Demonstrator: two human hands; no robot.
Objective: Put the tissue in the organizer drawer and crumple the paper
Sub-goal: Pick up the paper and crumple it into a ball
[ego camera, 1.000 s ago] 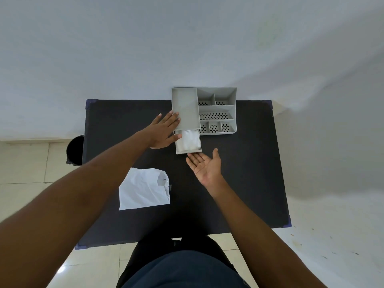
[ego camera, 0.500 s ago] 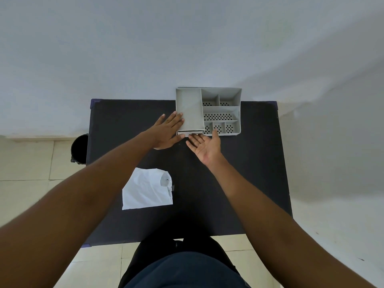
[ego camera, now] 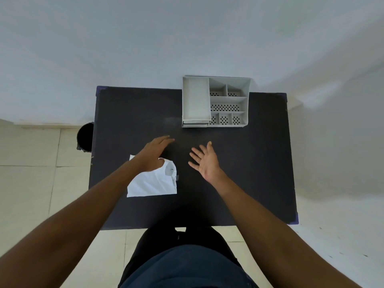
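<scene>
A grey organizer (ego camera: 228, 100) with several perforated compartments stands at the far edge of the black table (ego camera: 259, 163). Its drawer (ego camera: 195, 123) at the front left is pushed in, and the tissue is hidden from view. A white sheet of paper (ego camera: 151, 181), curled at its right top corner, lies flat on the table's left half. My left hand (ego camera: 154, 153) hovers over the paper's far edge, palm down, fingers apart, holding nothing. To the right of the paper my right hand (ego camera: 205, 162) is palm up with spread fingers, empty.
A dark round bin (ego camera: 85, 137) stands on the tiled floor by the table's left edge. A pale wall rises behind the table. My dark-clothed lap (ego camera: 187, 262) is at the table's near edge.
The drawer with the tissue went from pulled out to pushed in under my right hand. Both hands have since drawn back toward me, the left one arriving over the paper.
</scene>
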